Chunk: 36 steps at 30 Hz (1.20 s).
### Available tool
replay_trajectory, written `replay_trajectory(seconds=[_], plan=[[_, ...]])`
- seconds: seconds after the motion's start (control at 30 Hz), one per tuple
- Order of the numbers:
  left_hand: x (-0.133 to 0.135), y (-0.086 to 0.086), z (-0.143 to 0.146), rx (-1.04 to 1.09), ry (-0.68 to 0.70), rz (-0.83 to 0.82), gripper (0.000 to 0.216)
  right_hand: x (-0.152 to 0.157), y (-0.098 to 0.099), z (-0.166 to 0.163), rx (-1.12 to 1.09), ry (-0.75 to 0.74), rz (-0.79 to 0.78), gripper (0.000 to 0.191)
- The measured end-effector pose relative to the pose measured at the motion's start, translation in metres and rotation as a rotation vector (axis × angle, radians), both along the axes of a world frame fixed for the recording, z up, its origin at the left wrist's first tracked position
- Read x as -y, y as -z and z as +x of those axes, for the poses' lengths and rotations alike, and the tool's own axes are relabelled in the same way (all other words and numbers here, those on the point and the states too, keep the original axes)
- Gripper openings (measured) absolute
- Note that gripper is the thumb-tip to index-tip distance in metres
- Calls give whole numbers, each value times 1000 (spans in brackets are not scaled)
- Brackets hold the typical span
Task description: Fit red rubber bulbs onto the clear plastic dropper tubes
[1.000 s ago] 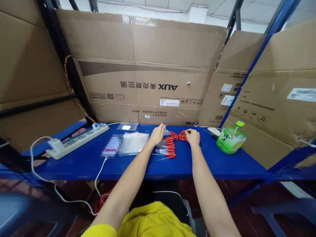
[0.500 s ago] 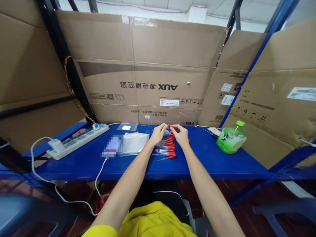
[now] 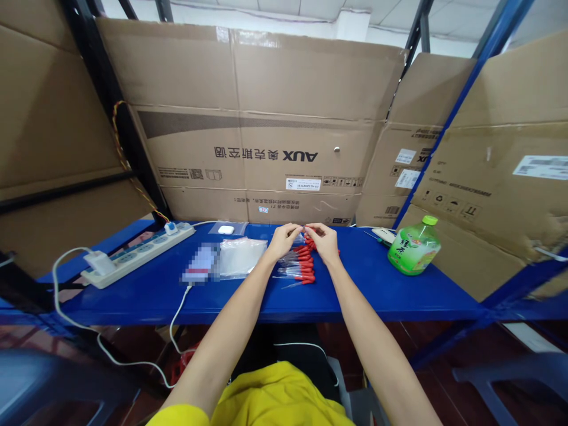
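Observation:
My left hand [image 3: 284, 239] and my right hand [image 3: 323, 241] meet over the far part of the blue tabletop, fingertips nearly touching. Both pinch at something small, mostly hidden by the fingers; I cannot make out what it is. Just below them lies a row of thin pieces with red ends [image 3: 305, 266], their long clear parts pointing left. They look wrapped in clear plastic, though that is hard to be sure of. More red ends show under my right hand. Left of my left forearm is a stack of clear plastic bags [image 3: 242, 257].
A phone [image 3: 201, 264] on a charging cable lies left of the bags, near a white power strip [image 3: 137, 254]. Behind the bags sits a small white case [image 3: 226, 229]. At right stand a green bottle [image 3: 415, 248] and a white device [image 3: 384, 236]. Cardboard [image 3: 266, 77] walls the back.
My fingertips have drawn closer together, and the red bit that showed between them is now mostly covered. The row of red-ended pieces lies as before; the view has shifted slightly.

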<state>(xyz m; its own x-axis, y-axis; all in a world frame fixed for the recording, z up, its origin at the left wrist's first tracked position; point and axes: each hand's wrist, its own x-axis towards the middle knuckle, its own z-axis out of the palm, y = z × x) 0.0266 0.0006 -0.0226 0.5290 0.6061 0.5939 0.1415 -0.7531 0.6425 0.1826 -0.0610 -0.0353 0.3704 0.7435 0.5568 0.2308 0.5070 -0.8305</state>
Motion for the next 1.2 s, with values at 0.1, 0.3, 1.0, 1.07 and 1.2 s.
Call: replay_trajectory(seconds=[0.1, 0.3, 1.0, 1.07, 1.2], plan=[[0, -1, -1, -36, -6, 34, 44, 1, -2, 0, -53, -16, 9, 36], [-3, -2, -5, -49, 26, 136, 45, 4, -3, 2, -62, -38, -1, 37], [-10, -9, -15, -153, 121, 267, 30, 7, 1, 9, 386, 15, 22, 21], [-9, -10, -15, -76, 119, 185, 30, 8, -1, 8, 374, 44, 41, 22], [-9, -10, -11, 305, 3, -228, 34, 9, -5, 5, 296, 172, 122, 22]])
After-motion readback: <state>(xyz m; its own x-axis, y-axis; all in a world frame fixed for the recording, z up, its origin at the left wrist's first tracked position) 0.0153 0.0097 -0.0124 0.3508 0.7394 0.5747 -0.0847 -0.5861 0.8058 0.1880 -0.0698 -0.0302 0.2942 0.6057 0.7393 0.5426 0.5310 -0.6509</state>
